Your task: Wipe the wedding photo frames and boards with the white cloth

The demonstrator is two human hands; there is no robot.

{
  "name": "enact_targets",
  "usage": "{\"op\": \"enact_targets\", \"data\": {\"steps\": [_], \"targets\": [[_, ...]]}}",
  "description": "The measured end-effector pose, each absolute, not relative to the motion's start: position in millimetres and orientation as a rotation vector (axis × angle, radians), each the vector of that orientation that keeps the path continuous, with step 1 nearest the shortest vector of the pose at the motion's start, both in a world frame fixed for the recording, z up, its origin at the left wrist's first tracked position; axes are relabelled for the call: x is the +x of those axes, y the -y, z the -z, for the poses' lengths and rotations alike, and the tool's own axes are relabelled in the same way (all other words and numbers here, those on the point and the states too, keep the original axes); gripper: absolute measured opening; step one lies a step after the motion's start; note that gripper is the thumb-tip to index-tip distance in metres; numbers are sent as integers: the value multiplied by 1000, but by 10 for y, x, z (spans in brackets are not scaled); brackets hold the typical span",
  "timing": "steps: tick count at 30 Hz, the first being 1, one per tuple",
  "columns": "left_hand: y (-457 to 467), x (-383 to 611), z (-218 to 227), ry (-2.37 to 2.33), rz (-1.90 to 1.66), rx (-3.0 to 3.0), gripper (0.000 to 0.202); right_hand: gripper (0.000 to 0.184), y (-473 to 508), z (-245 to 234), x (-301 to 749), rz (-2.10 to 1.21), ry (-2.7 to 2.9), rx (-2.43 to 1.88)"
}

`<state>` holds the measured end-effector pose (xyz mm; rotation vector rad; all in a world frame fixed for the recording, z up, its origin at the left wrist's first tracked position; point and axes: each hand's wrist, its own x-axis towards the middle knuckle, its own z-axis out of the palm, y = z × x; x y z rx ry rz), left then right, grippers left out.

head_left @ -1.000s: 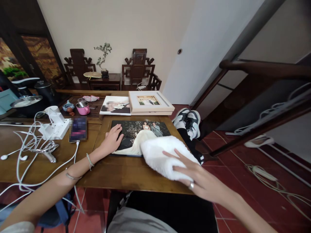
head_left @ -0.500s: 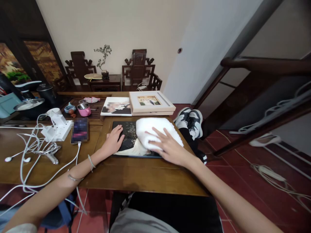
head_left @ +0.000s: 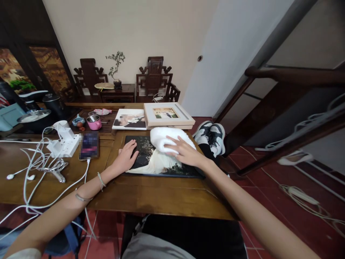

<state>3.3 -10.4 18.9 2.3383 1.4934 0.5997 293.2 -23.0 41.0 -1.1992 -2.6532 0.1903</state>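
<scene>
A dark photo panel, printed with a pale flowing dress, lies flat on the wooden table. On its left edge rests my left hand, fingers stretched out and holding nothing. My right hand presses a folded white towel onto the panel's upper right area, its fingers over the towel's front. The towel hides that part of the picture, while the lower edge of the panel shows.
Behind the panel lie a photo book and boxed framed photos. Leftward are a phone, a white power strip, tangled cables, a pink cup and a pot. Sneakers show beyond the table's right edge.
My right hand and the towel have moved up and slightly left over the panel, uncovering more of its lower right part. My left hand stays in place.
</scene>
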Motion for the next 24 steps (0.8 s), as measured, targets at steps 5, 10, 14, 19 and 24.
{"op": "enact_targets", "data": {"steps": [5,10,14,19,24], "targets": [[91,23,-152,-1495,-657,2342,38,39,13,-395,2652,-128,2582,-1304],[91,23,-132,-1507,-636,2341,42,35,808,-477,2535,-262,2685,-1053],[116,26,-166,-1521,-593,2334,42,31,1369,-579,2563,-373,2790,-938],[124,27,-181,-1528,-553,2330,44,31,1092,-546,2624,-328,2701,-1030],[120,19,-190,-1524,-547,2329,48,38,158,-410,2546,-142,2576,-1249]]}}
